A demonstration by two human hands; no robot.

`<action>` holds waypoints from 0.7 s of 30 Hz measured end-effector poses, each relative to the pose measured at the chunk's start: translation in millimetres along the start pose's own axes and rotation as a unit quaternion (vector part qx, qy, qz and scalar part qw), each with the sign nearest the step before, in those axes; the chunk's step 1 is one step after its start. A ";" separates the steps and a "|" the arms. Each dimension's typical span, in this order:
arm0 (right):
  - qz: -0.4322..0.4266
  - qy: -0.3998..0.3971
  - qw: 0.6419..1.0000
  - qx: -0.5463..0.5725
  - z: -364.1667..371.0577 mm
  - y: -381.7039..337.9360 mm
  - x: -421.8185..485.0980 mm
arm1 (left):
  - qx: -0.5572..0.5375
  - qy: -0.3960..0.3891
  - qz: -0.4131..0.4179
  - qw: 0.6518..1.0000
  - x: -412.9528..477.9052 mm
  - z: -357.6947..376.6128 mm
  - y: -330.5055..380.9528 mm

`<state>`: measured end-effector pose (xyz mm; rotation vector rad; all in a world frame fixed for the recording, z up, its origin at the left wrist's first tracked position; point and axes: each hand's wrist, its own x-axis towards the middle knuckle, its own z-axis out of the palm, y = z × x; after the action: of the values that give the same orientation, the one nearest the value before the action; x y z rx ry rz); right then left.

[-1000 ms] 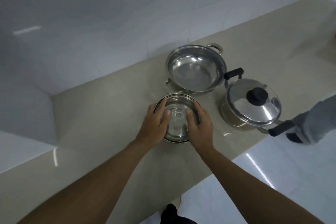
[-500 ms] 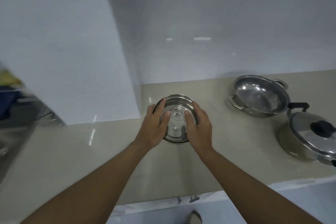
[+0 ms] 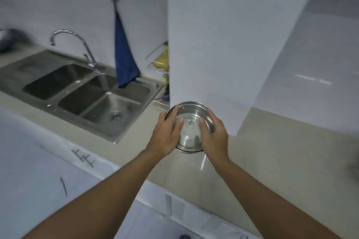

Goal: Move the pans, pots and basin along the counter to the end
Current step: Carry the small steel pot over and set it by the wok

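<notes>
- You are in a tiled kitchen. A pale stone counter (image 3: 272, 151) runs past a white tiled pillar (image 3: 223, 44), with a steel double sink (image 3: 108, 136), a tap (image 3: 77, 44) and a hanging blue cloth (image 3: 124, 58) off to your left.
- The small steel pot (image 3: 189, 146) is between your hands, just in front of the pillar's corner. I cannot tell whether its base touches the counter.
- Your left hand (image 3: 165, 136) and right hand (image 3: 214, 134) clasp opposite sides of the rim. Fingers curl round the wall and both thumbs (image 3: 179, 122) lie across the top.
- The top looks like a clear lid (image 3: 191, 122) with a small centre knob. I judge it loose and breakable, so press down on it with your thumbs.
- The pot is probably light and rigid. Polished steel is slippery, so squeeze evenly from both sides and don't hold it by the rim alone.
- Hold it level and watch the pillar edge as you pass; a knock could shift the lid.
</notes>
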<state>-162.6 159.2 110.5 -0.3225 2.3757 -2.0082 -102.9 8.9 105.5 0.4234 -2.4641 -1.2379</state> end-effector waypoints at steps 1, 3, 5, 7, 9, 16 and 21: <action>-0.005 -0.013 1.000 -0.001 13.8 -2.9 3.1 | 0.005 0.013 -0.007 1.000 1.7 -11.7 -6.5; -0.015 -0.047 0.999 0.000 50.1 -8.8 10.8 | 0.025 0.048 -0.019 0.998 7.0 -39.5 -24.7; -0.023 -0.079 0.997 0.006 86.3 -12.7 20.9 | 0.037 0.076 -0.032 0.996 15.0 -65.6 -42.2; -0.030 -0.113 0.993 0.013 120.7 -17.3 28.9 | 0.047 0.104 -0.053 0.992 19.6 -88.9 -58.7; -0.037 -0.149 0.988 0.020 154.6 -21.7 35.9 | 0.051 0.126 -0.073 0.988 22.3 -111.5 -73.7; -0.060 -0.273 0.960 0.025 262.0 -40.7 33.1 | 0.070 0.222 -0.150 0.961 13.0 -186.3 -123.9; -0.073 -0.319 0.945 0.031 342.4 -55.7 16.9 | 0.074 0.250 -0.180 0.949 6.0 -248.0 -164.9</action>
<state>-122.0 -185.7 106.9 -0.9953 1.9178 -1.6656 17.3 -263.7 110.7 1.1192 -2.0948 -0.9174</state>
